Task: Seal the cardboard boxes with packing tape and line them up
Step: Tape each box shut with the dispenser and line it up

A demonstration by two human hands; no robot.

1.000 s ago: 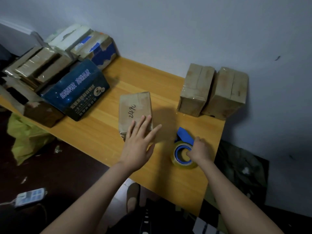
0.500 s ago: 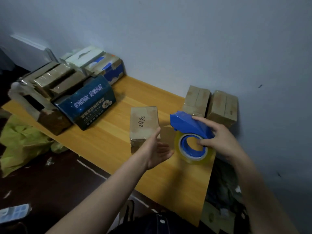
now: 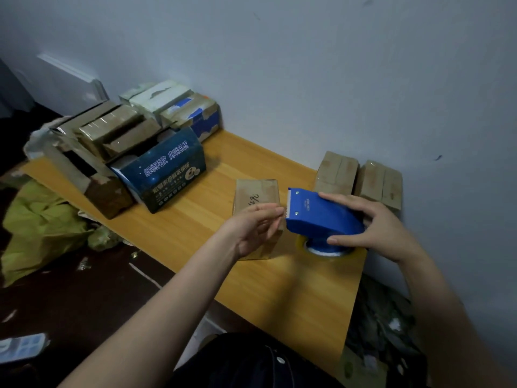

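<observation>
My right hand (image 3: 375,225) grips a blue tape dispenser (image 3: 321,217) with a clear tape roll, held above the wooden table (image 3: 195,219). My left hand (image 3: 256,228) is raised with its fingertips pinched together at the dispenser's toothed edge; whether tape is between them I cannot tell. Behind that hand stands a small brown cardboard box (image 3: 256,194) with handwritten digits on top. Two taped brown boxes (image 3: 335,172) (image 3: 382,182) stand side by side against the wall at the back right.
A dark blue printed carton (image 3: 165,169) and several worn cardboard boxes (image 3: 112,133) crowd the table's left end. Green bags (image 3: 39,222) lie on the dark floor at left. A phone (image 3: 19,345) lies at lower left. The wall runs close behind the table.
My right hand lifted the dispenser off the table and turned its blade toward my left hand. My left hand left the box top and rose to the blade. The view shifted.
</observation>
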